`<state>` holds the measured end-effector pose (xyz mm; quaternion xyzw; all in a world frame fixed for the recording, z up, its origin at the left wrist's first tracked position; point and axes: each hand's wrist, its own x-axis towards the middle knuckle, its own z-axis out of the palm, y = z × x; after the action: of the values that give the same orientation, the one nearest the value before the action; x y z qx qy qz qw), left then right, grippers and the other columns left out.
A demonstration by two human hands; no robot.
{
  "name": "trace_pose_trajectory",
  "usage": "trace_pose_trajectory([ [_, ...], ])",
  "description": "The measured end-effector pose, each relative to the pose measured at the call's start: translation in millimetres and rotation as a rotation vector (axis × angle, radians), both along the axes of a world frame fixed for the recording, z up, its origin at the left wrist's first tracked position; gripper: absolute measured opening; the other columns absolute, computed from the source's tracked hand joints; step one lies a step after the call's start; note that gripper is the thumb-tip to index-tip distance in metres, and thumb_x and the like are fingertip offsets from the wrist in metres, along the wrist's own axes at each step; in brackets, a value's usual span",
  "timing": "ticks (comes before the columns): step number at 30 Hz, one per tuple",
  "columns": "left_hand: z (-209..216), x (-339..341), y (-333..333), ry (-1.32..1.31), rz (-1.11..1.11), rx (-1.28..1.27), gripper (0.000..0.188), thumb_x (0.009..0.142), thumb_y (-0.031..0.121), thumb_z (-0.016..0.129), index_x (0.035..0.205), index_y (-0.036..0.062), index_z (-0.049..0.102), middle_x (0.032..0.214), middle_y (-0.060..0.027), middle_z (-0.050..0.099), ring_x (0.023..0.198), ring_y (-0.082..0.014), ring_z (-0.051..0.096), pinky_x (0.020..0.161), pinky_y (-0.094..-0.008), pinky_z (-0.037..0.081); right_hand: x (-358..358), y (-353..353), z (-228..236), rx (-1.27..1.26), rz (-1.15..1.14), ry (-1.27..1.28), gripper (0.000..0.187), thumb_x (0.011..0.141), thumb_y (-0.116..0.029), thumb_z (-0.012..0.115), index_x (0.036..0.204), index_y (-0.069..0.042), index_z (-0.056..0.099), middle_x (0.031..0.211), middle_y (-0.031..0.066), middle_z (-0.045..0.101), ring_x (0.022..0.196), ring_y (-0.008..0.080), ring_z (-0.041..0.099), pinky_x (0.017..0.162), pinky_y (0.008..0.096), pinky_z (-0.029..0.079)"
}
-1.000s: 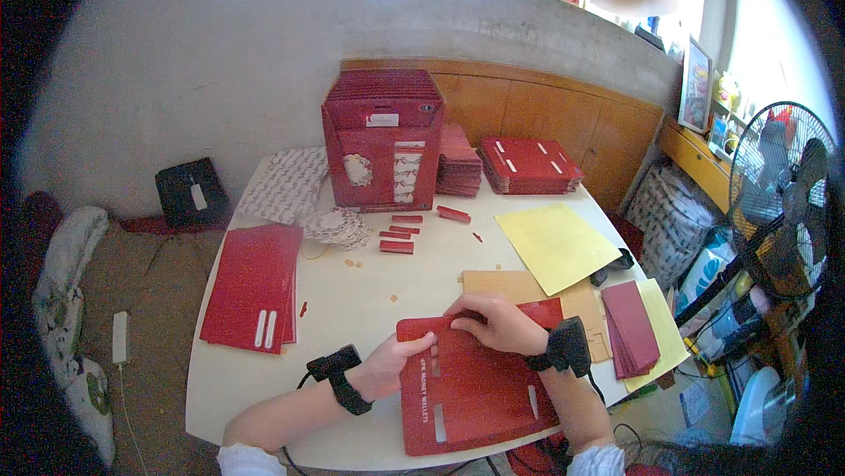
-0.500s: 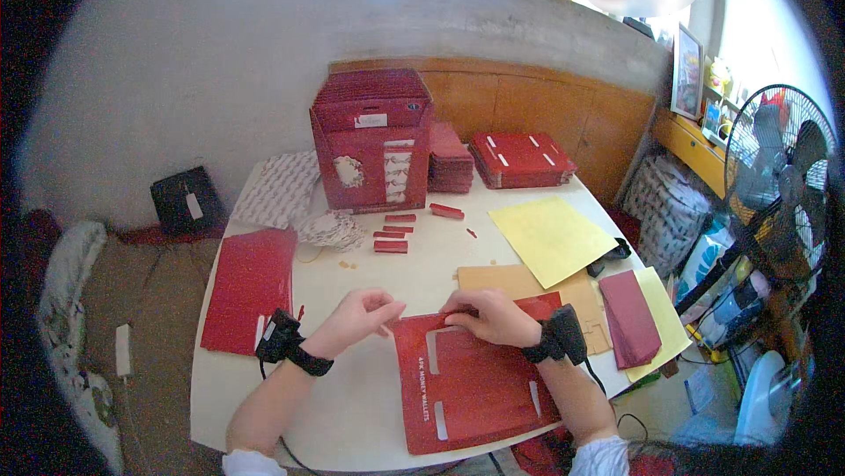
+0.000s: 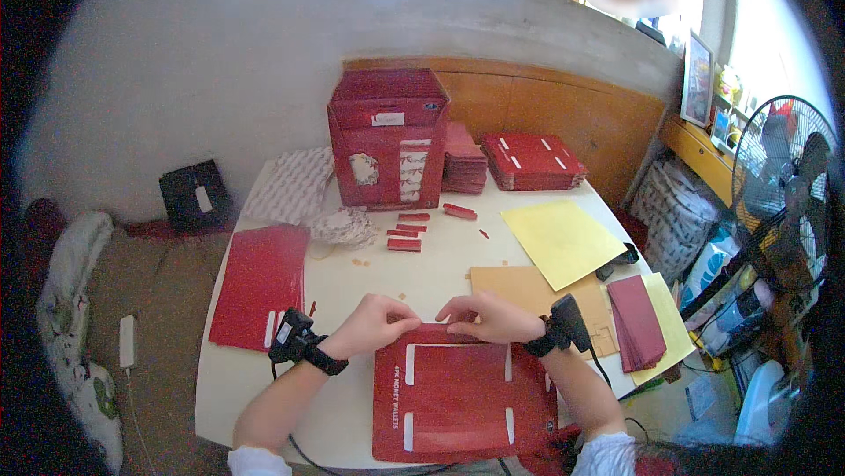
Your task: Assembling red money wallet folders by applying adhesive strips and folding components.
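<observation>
A flat red cardboard sheet [image 3: 458,388] with several white slots lies at the near edge of the table. My left hand [image 3: 378,325] is closed, its fingertips pinched at the sheet's top edge. Close to it, my right hand [image 3: 493,316] has its fingers curled at the same edge, thumb on the red surface. A narrow gap separates the two sets of fingertips. Both wrists wear black straps with small black boxes. A stack of red sheets [image 3: 260,287] lies left of my left hand, and a tan cardboard piece [image 3: 537,296] lies beyond my right hand.
A dark red box [image 3: 387,168] stands at the back, beside stacked red cards [image 3: 464,159] and slotted red sheets [image 3: 532,159]. Small red strips [image 3: 405,245] lie mid-table. Yellow sheets [image 3: 563,243] and dark red pieces [image 3: 635,322] lie right. A fan [image 3: 783,177] stands beyond.
The red sheet has turned straighter and shifted left. My left hand, which was apart from it, has come to its top edge. The whole view has shifted slightly.
</observation>
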<state>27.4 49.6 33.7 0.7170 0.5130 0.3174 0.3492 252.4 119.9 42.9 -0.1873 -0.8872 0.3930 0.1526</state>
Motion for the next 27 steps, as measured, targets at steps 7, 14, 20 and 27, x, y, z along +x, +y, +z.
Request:
trace_pose_trajectory([
  [7, -3, -9, 9, -0.149, -0.003, -0.106, 0.022, 0.084, 0.017, 0.058, 0.093, -0.0026, 0.064, 0.075, -0.0061, 0.065, 0.061, -0.0103, 0.057, 0.059, -0.0261, 0.047, 5, -3, -6, 0.028, -0.077, -0.010, 0.017, 0.085, -0.008, 0.055, 0.101, -0.002, 0.057, 0.083, 0.0135, 0.062, 0.075, 0.0240, 0.060, 0.067, 0.0318, 0.047],
  [14, 1, -18, 13, -0.221, 0.262, -0.253, 0.021, 0.087, 0.020, 0.057, 0.084, -0.0008, 0.059, 0.071, -0.0044, 0.060, 0.061, -0.0091, 0.057, 0.054, -0.0240, 0.048, 17, 3, -8, 0.217, -0.287, 0.037, 0.014, 0.086, -0.007, 0.050, 0.099, -0.003, 0.053, 0.086, 0.0202, 0.059, 0.083, 0.0377, 0.058, 0.071, 0.0411, 0.047],
  [20, -7, -14, 9, -0.215, 0.227, -0.204, 0.020, 0.086, 0.021, 0.058, 0.085, 0.0009, 0.058, 0.070, -0.0036, 0.059, 0.061, -0.0088, 0.057, 0.054, -0.0228, 0.048, 15, 1, -5, 0.271, -0.301, 0.076, 0.014, 0.085, -0.007, 0.050, 0.097, -0.003, 0.054, 0.086, 0.0204, 0.060, 0.083, 0.0385, 0.058, 0.070, 0.0426, 0.047],
  [27, -1, -15, 9, -0.257, 0.160, -0.332, 0.018, 0.086, 0.022, 0.059, 0.088, 0.0043, 0.059, 0.077, -0.0011, 0.061, 0.064, -0.0079, 0.057, 0.057, -0.0231, 0.049, 16, 0, -8, 0.336, -0.320, 0.083, 0.014, 0.084, -0.007, 0.051, 0.096, -0.002, 0.056, 0.086, 0.0195, 0.061, 0.083, 0.0371, 0.059, 0.072, 0.0418, 0.048],
])
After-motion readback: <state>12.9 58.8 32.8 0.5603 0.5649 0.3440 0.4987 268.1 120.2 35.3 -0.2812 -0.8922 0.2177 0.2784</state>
